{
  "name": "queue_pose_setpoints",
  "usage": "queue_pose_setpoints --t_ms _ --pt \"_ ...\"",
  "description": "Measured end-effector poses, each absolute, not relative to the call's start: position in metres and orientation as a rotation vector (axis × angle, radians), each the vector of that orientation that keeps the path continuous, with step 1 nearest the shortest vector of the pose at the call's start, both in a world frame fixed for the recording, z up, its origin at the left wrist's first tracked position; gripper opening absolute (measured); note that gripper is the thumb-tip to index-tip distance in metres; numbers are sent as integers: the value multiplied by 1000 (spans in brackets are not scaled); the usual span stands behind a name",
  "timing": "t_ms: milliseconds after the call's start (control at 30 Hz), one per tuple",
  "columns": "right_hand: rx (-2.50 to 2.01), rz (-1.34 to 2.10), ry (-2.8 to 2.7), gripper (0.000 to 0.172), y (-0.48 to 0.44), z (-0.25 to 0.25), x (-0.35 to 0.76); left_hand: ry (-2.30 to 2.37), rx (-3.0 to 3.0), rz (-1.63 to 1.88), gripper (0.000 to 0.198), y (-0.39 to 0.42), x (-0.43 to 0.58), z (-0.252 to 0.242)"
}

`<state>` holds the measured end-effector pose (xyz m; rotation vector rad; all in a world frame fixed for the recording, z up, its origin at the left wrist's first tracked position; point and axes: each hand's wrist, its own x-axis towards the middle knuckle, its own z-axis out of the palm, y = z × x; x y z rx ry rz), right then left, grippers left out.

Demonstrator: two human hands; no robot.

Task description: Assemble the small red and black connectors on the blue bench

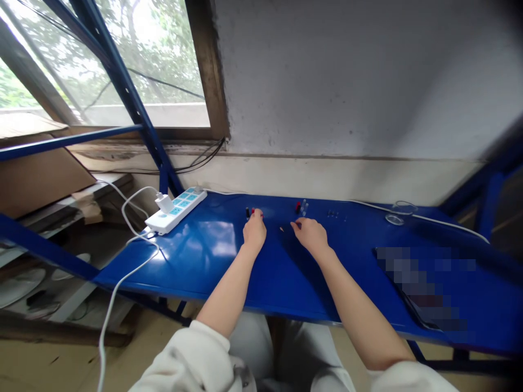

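Observation:
My left hand (255,233) is closed at the far middle of the blue table (220,267), its fingertips on a small red piece (262,215). A short black cylinder (247,213) stands just left of those fingers. My right hand (311,234) is pinched around a tiny dark-and-red item (299,225), mostly covered by the fingers. Between the hands lies a small pale pointed piece (281,229). Beyond my right hand are a red-and-black piece (298,207) and slim clear tubes (304,207). What exactly these small parts are is too small to tell.
A white power strip (177,209) with a plugged-in adapter and cable occupies the table's left end. Several tiny clear pieces (333,214) lie right of the tubes. Farther right are a clear round object (394,219), a white cable (449,224) and a dark, blurred-out flat object (412,288).

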<state>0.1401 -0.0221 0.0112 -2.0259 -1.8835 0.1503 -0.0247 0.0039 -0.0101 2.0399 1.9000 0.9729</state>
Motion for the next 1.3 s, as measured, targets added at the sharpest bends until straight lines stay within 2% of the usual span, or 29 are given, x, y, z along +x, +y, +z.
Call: queue_pose_setpoints --t_ms 167,267,367,600,833,933,1133,1300 --pt "-1897 260 -1720 38 -17 4 137 1380 1870 1283 14 2 -13 -13" --pt "-1780 451 -1627 53 -12 -3 136 1109 1687 1265 11 -3 -1 -13" --pt "-1583 575 -1578 57 -9 -8 135 982 1575 1250 12 -7 6 -12" --pt "-1420 584 -1480 53 -14 -4 134 898 1544 1241 21 -9 7 -8" --pt "-1362 513 -1530 50 -18 2 133 1036 1459 1261 39 -9 6 -6" --pt "-1331 569 -1543 47 -14 0 135 1079 1413 1282 40 -7 5 -7" --pt "-1302 669 -1728 27 -7 -6 145 1256 1398 1408 36 1 -1 -14" --pt "-1451 578 -1720 14 -3 -13 152 1413 1456 1381 34 4 -7 -18"
